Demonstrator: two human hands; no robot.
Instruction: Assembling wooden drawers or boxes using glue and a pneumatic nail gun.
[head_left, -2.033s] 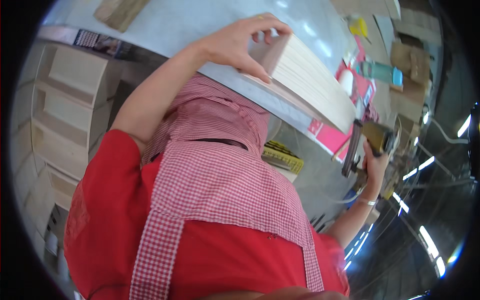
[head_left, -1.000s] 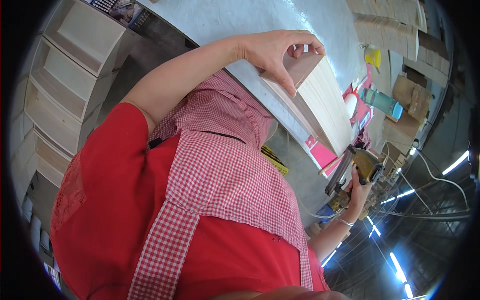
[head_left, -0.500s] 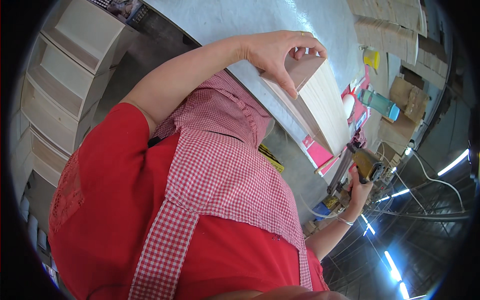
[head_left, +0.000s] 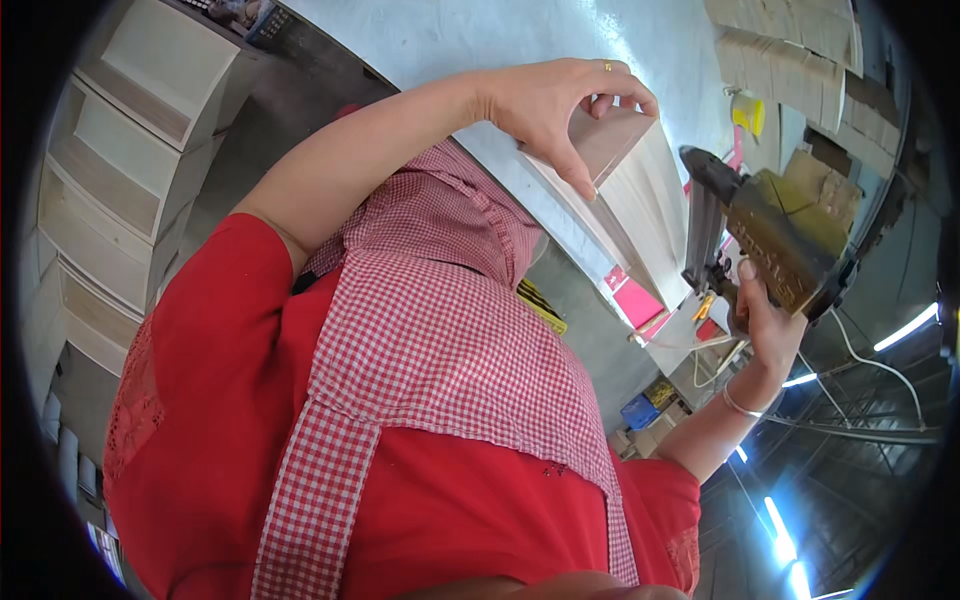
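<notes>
A pale wooden box [head_left: 645,215] rests on the grey worktable, its long side slanting toward the right. My left hand [head_left: 550,115] grips the box's far end, with the thumb on one side of the end board and the fingers curled over the other. Raised at the right of the box, a pneumatic nail gun [head_left: 785,235] is held by my right hand [head_left: 768,325], fingers wrapped round its handle. The gun's nose stands apart from my left hand.
The worktable [head_left: 480,40] carries a yellow cup [head_left: 745,113] and a pink sheet [head_left: 640,302]. Stacked wooden boards [head_left: 785,75] lie at the far right. Several open-fronted wooden boxes [head_left: 110,165] are stacked at the left. A pale air hose [head_left: 880,375] hangs at the right.
My right hand has lifted the nail gun up and closer, and it now covers the bottle on the table. My left hand and the box have stayed nearly still.
</notes>
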